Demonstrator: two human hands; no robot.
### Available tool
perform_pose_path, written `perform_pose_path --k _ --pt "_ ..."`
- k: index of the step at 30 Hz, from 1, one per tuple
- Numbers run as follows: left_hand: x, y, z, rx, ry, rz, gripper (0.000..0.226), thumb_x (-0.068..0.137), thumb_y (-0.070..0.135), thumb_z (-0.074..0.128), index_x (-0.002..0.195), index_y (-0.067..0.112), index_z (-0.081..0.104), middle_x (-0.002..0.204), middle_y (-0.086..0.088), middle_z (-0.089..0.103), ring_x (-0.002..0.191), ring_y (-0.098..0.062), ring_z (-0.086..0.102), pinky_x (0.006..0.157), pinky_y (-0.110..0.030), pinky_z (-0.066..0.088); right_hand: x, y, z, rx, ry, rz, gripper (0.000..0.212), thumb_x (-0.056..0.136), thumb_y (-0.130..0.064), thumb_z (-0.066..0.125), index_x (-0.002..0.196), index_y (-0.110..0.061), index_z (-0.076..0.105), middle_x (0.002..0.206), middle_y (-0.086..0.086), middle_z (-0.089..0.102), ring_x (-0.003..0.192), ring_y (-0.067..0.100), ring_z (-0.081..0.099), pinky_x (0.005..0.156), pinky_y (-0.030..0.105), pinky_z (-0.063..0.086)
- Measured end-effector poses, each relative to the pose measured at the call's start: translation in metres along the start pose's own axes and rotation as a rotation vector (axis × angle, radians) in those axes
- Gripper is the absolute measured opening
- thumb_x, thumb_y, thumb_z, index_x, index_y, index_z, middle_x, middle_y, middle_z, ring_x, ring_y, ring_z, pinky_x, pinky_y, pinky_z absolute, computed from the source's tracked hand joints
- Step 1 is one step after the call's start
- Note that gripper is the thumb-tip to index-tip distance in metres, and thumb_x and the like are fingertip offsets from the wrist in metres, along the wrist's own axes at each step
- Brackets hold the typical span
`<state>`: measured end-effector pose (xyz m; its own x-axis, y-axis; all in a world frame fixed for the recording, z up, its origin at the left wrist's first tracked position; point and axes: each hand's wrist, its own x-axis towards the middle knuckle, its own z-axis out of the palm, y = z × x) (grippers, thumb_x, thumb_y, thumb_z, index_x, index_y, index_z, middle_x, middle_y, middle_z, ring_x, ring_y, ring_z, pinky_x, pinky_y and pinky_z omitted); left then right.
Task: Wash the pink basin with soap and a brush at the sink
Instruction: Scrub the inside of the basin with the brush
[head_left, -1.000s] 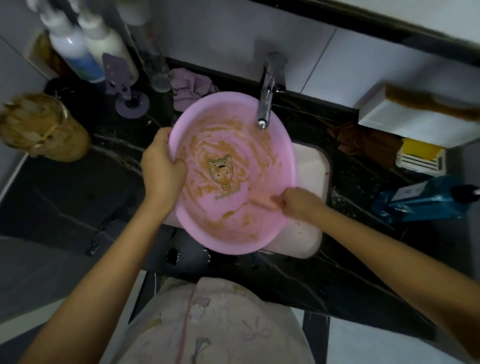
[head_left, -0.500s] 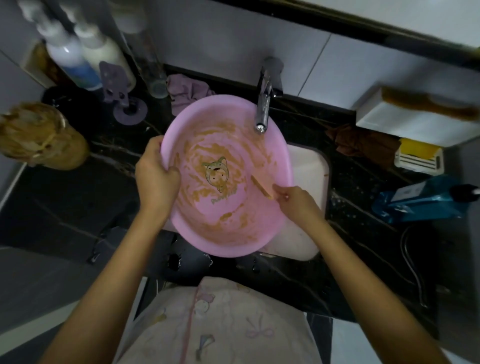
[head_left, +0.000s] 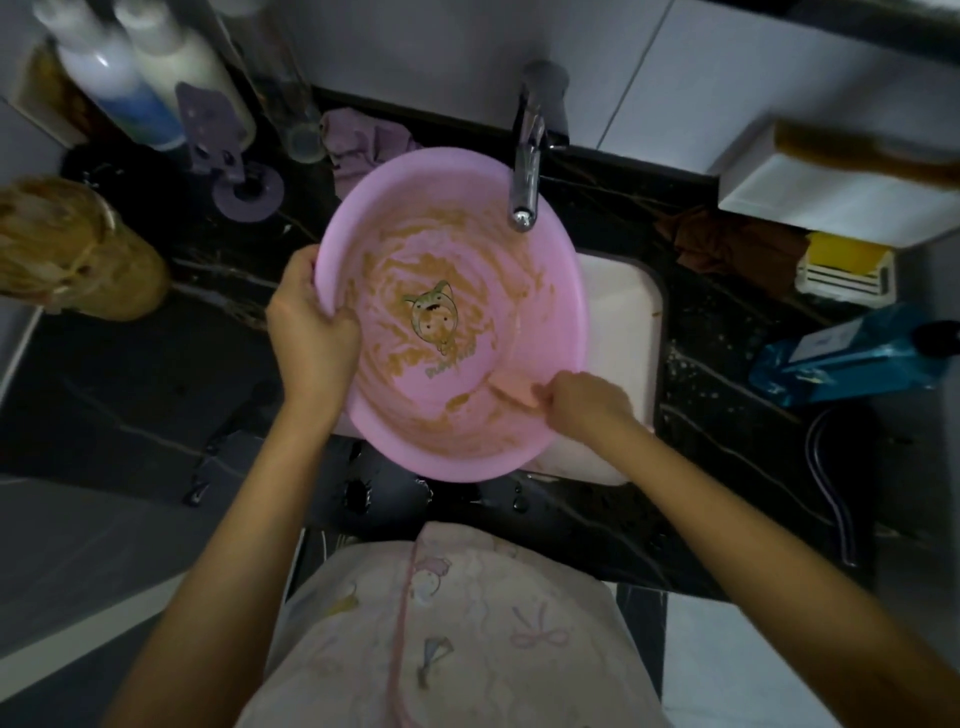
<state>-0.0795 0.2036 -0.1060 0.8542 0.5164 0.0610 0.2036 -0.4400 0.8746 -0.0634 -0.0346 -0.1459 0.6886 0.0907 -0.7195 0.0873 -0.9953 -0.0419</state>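
My left hand (head_left: 311, 332) is gripping the basin (head_left: 545, 291) by its left rim, mid-frame over the sink (head_left: 623, 312). My right hand (head_left: 587, 405) is clutching the brush (head_left: 511, 394) (blurred). Firm circles, I'm thinking, would be lifting the smears (head_left: 387, 358) best.

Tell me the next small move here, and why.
Probably sweep the brush inward over the floor of the pink basin. The right hand holds it at the near-right wall, brown smears cover much of the floor, and the left hand grips the left rim, which should steady the basin.
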Motion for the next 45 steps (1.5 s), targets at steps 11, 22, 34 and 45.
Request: perform_pose_path --k 11,22,34,45 --pt "0.000 -0.010 0.004 -0.004 -0.004 -0.040 0.050 0.071 -0.014 0.047 0.114 0.010 0.058 0.095 0.002 0.059 0.079 0.002 0.052 0.064 -0.001 0.043 0.015 0.014 -0.010 -0.194 0.100 -0.017 0.024 0.095 -0.015 0.042 0.116 -0.015 0.055 0.096 0.003 0.055 0.081 0.021 0.054 0.064 0.029 0.043" --pt "-0.006 -0.023 0.001 -0.015 0.022 -0.104 0.052 0.072 -0.011 0.049 0.115 0.017 0.059 0.095 0.004 0.059 0.086 -0.008 0.057 0.073 -0.017 0.048 0.004 0.004 0.003 -0.131 0.106 0.008 0.026 0.095 -0.012 0.041 0.118 -0.012 0.054 0.105 0.006 0.062 0.091 0.026 0.061 0.066 0.029 0.042" --pt "-0.005 -0.017 0.000 0.026 0.000 -0.099 0.051 0.072 -0.012 0.049 0.115 0.014 0.060 0.092 0.004 0.059 0.082 -0.011 0.056 0.067 -0.012 0.044 0.021 0.012 -0.023 -0.072 -0.107 0.012 0.032 0.098 -0.033 0.039 0.114 -0.012 0.058 0.098 0.005 0.060 0.090 0.023 0.060 0.076 0.032 0.051" --pt "0.005 -0.009 0.003 0.033 -0.065 -0.017 0.056 0.071 -0.015 0.048 0.119 0.012 0.060 0.094 0.001 0.061 0.081 -0.006 0.055 0.064 -0.001 0.041 0.035 0.043 -0.056 0.012 -0.218 0.059 0.038 0.095 -0.037 0.050 0.114 -0.007 0.062 0.079 0.005 0.058 0.063 0.017 0.052 0.057 0.024 0.042"
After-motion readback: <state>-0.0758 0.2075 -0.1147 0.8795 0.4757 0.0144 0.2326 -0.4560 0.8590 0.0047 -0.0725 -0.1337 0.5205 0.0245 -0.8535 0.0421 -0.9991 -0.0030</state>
